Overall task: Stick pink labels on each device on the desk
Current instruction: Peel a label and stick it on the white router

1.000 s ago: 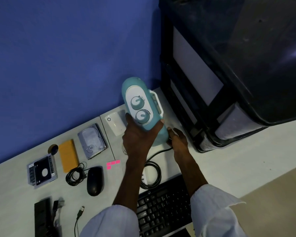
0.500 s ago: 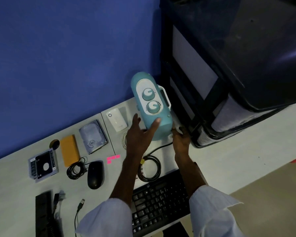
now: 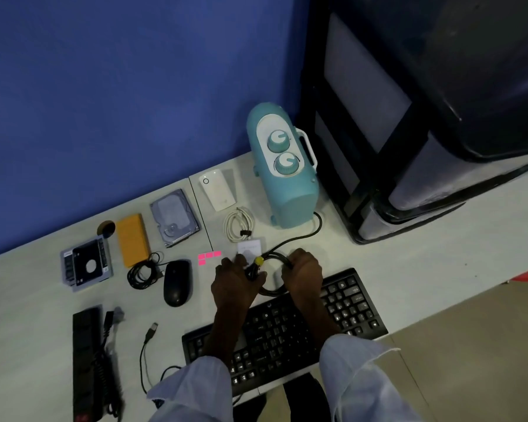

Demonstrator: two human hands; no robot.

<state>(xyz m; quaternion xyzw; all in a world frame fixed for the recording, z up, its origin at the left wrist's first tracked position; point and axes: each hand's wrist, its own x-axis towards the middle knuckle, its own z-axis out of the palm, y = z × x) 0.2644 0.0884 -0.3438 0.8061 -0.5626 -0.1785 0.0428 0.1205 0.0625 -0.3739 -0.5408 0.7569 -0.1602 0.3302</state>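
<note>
Tabletop (image 3: pixel 28 300), pale and crowded with devices, is filling the view, with a blue wall behind and a big black case (image 3: pixel 424 117) standing at the right. Near that case a teal heater (image 3: pixel 287 178) with two dials is now sitting upright by the wall; a second ago both hands were carrying it there, so it is set down and released. Black keyboard (image 3: pixel 348 303) is lying at the near edge under both forearms. Just beyond it, both hands are gathering the heater's black cord (image 3: pixel 305 236) into a coil. Left hand (image 3: pixel 235 284) is gripping the coil beside its yellow tie; right hand (image 3: pixel 302 275) is clenching the coil's other side. Further left are lying a hard drive (image 3: pixel 174 217), an orange box (image 3: pixel 133 239), a drive caddy (image 3: pixel 86 263), a mouse (image 3: pixel 176 281) and a white unit (image 3: pixel 217 190) with its white cable. Pink labels (image 3: pixel 208 257) are waiting loose on the tabletop, just left of the left hand. No label is showing on the heater's visible faces, so judging by that, sticking is still ahead. Fingertips are hidden inside the coil, and a power strip at bottom left is cut off.
</note>
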